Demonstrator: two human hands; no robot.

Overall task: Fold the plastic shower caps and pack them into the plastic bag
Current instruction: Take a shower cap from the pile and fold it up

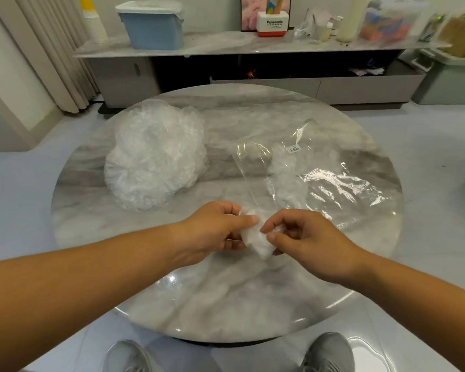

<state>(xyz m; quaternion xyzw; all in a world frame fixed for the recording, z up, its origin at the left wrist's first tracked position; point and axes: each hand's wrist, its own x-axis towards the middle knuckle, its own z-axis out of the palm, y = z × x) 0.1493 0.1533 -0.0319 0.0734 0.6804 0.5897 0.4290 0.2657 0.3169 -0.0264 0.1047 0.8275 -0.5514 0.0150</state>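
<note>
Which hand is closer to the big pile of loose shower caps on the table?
Left. The left hand sits in front of the pile, slightly to its right. The right hand is farther right, past the folded cap both hands pinch, near the plastic bag.

A round grey marble-look counter [226,296] fills the middle, on a pale glossy tiled floor [22,189]. At 12 o'clock a long low grey cabinet with a marbled top [226,45] stands against a white wall [212,14], with a blue lidded plastic bin [153,28] on it at 11. Beige pleated curtains [51,49] hang at 10 o'clock, and a pale green storage box [446,81] stands at 2.
</note>
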